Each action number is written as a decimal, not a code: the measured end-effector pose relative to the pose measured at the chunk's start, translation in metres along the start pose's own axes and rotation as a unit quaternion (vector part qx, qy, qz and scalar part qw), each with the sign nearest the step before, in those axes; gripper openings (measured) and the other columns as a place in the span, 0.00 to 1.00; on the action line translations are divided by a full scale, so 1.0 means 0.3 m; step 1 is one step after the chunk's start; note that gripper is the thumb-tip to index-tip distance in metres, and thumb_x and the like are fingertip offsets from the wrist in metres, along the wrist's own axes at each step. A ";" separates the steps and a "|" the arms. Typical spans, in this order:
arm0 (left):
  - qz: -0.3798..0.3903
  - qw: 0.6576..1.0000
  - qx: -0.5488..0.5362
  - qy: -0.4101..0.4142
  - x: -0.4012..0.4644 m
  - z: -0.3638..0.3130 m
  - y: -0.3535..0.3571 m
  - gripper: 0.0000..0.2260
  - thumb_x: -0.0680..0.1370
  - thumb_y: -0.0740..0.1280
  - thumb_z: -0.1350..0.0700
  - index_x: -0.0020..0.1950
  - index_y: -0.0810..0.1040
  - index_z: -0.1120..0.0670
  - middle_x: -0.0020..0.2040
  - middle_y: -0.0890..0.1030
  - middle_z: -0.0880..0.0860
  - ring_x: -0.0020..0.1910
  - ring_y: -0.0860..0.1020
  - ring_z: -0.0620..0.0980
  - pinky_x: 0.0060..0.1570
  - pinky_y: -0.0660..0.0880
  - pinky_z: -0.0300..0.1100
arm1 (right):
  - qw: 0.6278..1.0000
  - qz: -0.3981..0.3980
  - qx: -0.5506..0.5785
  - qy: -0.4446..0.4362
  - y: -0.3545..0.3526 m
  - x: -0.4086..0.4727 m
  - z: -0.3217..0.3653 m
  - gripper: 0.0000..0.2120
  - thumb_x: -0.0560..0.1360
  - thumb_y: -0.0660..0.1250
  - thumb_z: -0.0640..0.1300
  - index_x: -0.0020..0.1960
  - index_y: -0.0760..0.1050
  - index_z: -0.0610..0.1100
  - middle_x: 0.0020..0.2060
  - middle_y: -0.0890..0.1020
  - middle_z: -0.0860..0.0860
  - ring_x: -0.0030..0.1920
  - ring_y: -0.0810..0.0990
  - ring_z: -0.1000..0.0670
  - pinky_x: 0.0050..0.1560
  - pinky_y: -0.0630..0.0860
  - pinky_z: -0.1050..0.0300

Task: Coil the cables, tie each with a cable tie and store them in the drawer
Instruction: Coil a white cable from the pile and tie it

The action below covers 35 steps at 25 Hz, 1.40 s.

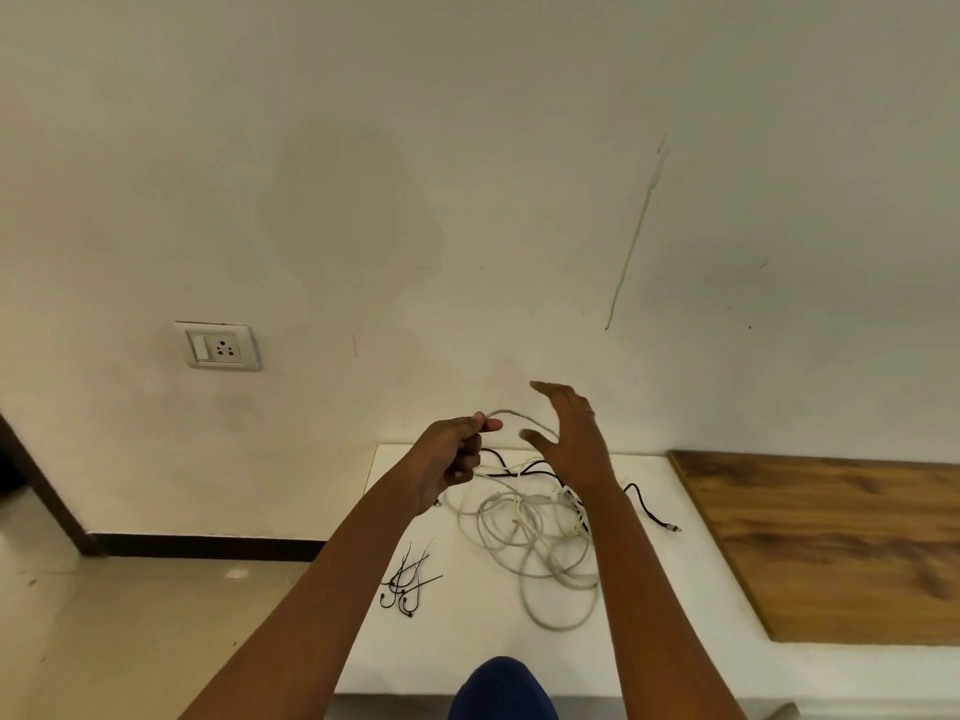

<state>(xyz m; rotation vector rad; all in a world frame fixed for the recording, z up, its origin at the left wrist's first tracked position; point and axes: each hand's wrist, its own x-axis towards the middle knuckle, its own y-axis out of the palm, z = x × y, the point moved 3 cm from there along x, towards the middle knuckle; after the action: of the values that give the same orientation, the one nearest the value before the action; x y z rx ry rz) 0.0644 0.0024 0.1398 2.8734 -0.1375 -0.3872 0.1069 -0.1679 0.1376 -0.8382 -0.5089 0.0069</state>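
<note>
Two bare hands raised above a white tabletop (467, 641), head view. Left hand (447, 459): fingers curled, thumb and forefinger pinching a pale grey cable (524, 537) near one end, held up off the table. Right hand (571, 439): fingers straight and spread, palm turned left; the lifted strand arcs from the left hand to the right hand's thumb side, though whether it touches the palm cannot be told.

Pale grey cable: thin, round, long; the bulk lies in loose, overlapping, uneven loops on the tabletop beneath and between the forearms, one larger loop trailing toward the near edge. Untied.

Black cable (644, 504): thinner, runs along the far side of the grey heap, its plug end lying to the right of the right forearm.

Black cable ties (408, 584): a small loose cluster, on the tabletop left of the grey loops, beside the left forearm.

Wooden board (831, 543): brown grain, flat, on the right. Wall socket (218, 346): white, far left, on the wall.
</note>
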 end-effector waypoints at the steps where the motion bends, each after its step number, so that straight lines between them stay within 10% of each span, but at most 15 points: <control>1: 0.015 1.000 -0.014 0.000 0.000 -0.012 0.013 0.11 0.82 0.59 0.53 0.47 0.78 0.56 0.25 0.62 0.45 0.22 0.58 0.43 0.22 0.57 0.34 | 0.998 -0.005 0.035 -0.047 0.010 0.014 0.044 0.22 0.74 0.69 0.44 0.67 0.70 0.47 0.63 0.72 0.55 0.64 0.66 0.56 0.61 0.60 0.69; 9: 0.125 0.938 -0.322 0.019 -0.007 -0.131 0.006 0.13 0.83 0.53 0.54 0.40 0.71 0.53 0.25 0.63 0.46 0.21 0.61 0.43 0.25 0.62 0.34 | 0.985 0.013 0.172 0.015 0.096 0.007 0.051 0.09 0.80 0.57 0.37 0.46 0.73 0.46 0.32 0.74 0.58 0.31 0.70 0.59 0.36 0.67 0.64; 16: -0.064 0.816 -0.547 0.175 0.023 -0.242 -0.129 0.14 0.83 0.53 0.58 0.40 0.71 0.58 0.41 0.80 0.57 0.42 0.81 0.53 0.47 0.78 0.42 | 0.986 0.077 0.140 0.043 0.049 -0.048 0.035 0.10 0.80 0.59 0.50 0.41 0.73 0.56 0.32 0.78 0.57 0.32 0.71 0.56 0.39 0.67 0.59; 23: -0.228 0.934 -0.167 0.219 0.055 -0.135 -0.065 0.10 0.84 0.50 0.55 0.45 0.66 0.53 0.56 0.79 0.59 0.55 0.78 0.52 0.54 0.74 0.41 | 0.966 0.142 0.215 -0.006 -0.023 -0.024 0.162 0.11 0.79 0.60 0.50 0.39 0.75 0.53 0.36 0.76 0.45 0.38 0.68 0.54 0.43 0.66 0.62; 28: -0.148 0.962 0.056 0.221 0.058 -0.051 -0.017 0.07 0.84 0.51 0.57 0.52 0.66 0.58 0.46 0.82 0.54 0.36 0.81 0.42 0.36 0.74 0.30 | 0.962 0.097 0.254 -0.001 -0.021 -0.003 0.173 0.13 0.81 0.58 0.46 0.38 0.73 0.51 0.29 0.73 0.62 0.34 0.69 0.61 0.41 0.67 0.71; 35: -0.023 0.986 0.090 0.136 0.027 0.009 0.023 0.16 0.84 0.52 0.52 0.46 0.76 0.56 0.27 0.70 0.48 0.25 0.69 0.41 0.30 0.65 0.33 | 0.987 -0.026 0.134 0.080 0.008 0.032 0.126 0.17 0.78 0.56 0.59 0.33 0.71 0.57 0.31 0.74 0.43 0.31 0.69 0.51 0.36 0.67 0.58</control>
<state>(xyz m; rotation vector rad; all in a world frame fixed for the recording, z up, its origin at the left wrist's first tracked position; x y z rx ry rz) 0.0711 -0.0058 0.1370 3.0758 -0.0602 0.0143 0.0993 -0.1376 0.1611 -0.5569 -0.3696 -0.0396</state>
